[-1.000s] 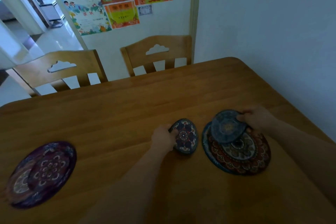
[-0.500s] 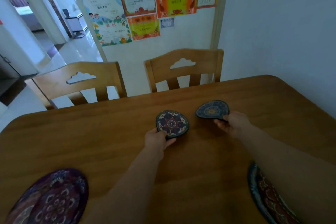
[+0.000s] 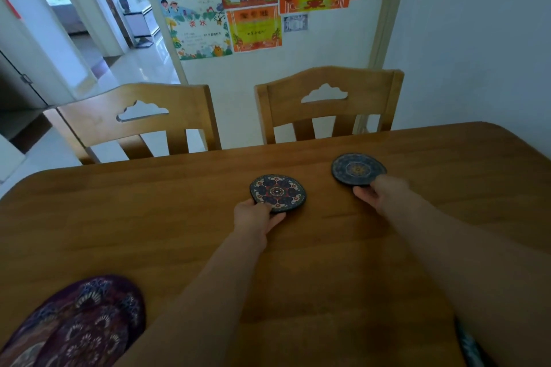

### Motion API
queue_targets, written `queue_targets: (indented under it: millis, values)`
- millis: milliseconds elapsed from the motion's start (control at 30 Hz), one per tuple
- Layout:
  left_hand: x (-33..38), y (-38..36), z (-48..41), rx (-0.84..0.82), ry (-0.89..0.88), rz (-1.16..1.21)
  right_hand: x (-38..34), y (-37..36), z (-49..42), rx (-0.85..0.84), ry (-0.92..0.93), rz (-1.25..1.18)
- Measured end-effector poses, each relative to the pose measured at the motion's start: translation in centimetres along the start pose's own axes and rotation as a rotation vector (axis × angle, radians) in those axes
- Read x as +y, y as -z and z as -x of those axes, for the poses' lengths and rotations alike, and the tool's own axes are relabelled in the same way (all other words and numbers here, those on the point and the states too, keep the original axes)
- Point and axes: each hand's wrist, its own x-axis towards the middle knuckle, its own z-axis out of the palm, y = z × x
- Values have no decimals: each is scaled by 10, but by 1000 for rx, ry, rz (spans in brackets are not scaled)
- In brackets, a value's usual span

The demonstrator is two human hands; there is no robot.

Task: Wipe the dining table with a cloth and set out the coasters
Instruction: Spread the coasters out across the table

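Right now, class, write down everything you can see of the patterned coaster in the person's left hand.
The patterned coaster is a thin round disc, dark-rimmed, printed with a red, navy and white mandala around a small central ring. It looks stiff. It lies face up, roughly level, low over or on the wooden table; which, I cannot tell. The left hand pinches its near edge. The blue coaster sits apart, to its right.

Both coasters carried forward
My left hand (image 3: 256,216) and right hand (image 3: 378,192) have taken the red-patterned coaster (image 3: 278,192) and blue coaster (image 3: 357,168) toward the table (image 3: 149,217)'s far edge.
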Motion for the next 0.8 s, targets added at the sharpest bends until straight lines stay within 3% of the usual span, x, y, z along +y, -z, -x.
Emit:
queue_targets:
  millis: [133, 333, 600, 700, 733, 767, 800]
  values:
    - [1, 6, 4, 6, 1, 2, 6, -9, 23, 36, -22, 146]
    - [11, 40, 1, 79, 4, 80, 42, -47, 66, -168, 131, 366]
    - [47, 131, -37, 204, -92, 197, 94, -105, 98, -399, 172, 505]
    - [64, 152, -49, 356, -85, 45, 104, -122, 110, -438, 216, 536]
    - [69, 156, -48, 332, -61, 210, 106, -128, 113, -451, 220, 535]
    - [73, 158, -47, 295, -78, 227, 108, -133, 118, -464, 221, 537]
    - [78, 161, -50, 358, -71, 71, 109, -138, 122, -474, 221, 548]
